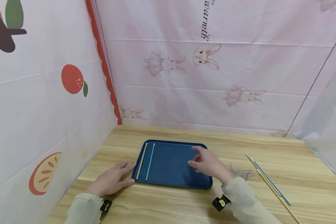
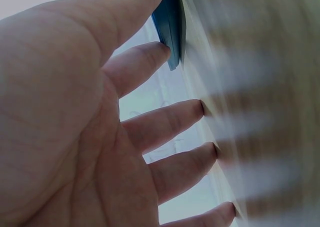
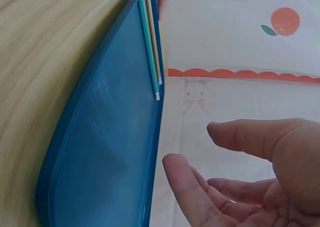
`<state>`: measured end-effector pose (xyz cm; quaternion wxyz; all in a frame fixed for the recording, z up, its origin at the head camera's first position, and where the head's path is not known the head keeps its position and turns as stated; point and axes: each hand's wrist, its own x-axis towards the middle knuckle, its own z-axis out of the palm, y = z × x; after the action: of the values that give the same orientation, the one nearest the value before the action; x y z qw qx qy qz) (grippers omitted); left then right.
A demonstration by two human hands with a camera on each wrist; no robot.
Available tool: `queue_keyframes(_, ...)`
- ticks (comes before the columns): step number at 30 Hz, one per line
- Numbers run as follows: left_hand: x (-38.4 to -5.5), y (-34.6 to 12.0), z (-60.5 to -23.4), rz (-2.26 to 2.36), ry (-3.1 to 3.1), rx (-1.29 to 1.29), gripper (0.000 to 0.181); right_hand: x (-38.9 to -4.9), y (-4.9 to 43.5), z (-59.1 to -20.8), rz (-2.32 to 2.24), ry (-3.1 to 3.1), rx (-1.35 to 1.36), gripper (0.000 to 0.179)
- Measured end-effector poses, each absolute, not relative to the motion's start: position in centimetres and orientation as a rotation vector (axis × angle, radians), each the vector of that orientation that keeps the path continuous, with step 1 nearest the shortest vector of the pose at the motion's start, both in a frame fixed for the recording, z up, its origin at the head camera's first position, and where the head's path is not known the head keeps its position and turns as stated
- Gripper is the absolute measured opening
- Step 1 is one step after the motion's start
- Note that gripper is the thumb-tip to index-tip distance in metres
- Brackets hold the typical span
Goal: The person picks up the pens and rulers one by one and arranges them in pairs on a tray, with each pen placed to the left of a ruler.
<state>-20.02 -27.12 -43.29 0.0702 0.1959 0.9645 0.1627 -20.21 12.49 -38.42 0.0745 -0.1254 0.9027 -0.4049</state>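
A dark blue tray [image 1: 170, 165] lies on the wooden table. Along its left side are a natural-wood pencil [image 1: 141, 161] and a teal pencil [image 1: 150, 161], roughly parallel, both white-tipped at the far end. Between them shows a dark teal strip [image 1: 146, 161] with small marks, its kind unclear. My left hand [image 1: 112, 180] touches the tray's left edge with thumb and index finger, the other fingers spread, as the left wrist view shows. Over the right part of the tray hovers my right hand [image 1: 208, 163], holding nothing, thumb and index finger apart in the right wrist view.
Right of the tray, partly behind my right forearm, lies a clear plastic measuring tool [image 1: 242, 173]. Farther right are a blue pencil [image 1: 271, 180] and long wood-coloured sticks [image 1: 278, 194]. Printed cloth walls [image 1: 168, 102] stand behind and at the left.
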Motion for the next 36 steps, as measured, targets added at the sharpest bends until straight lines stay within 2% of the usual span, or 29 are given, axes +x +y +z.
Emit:
queue_keyframes(11,-19.7,-27.1,-43.3,0.496,2.888,0.556,0.076,-18.2,14.4,-38.6,-1.227,2.706,-0.399,0.069)
queue_keyframes(20,-19.6,-27.2,-43.3,0.498,2.894,0.571,0.076,-16.3,17.3,-39.4,-1.246,2.691,-0.318,0.071)
queue_keyframes(36,-19.8,-27.1,-43.1,0.485,2.893,0.573,0.077,-14.5,19.6,-39.6,-1.275,2.685,-0.245,0.071)
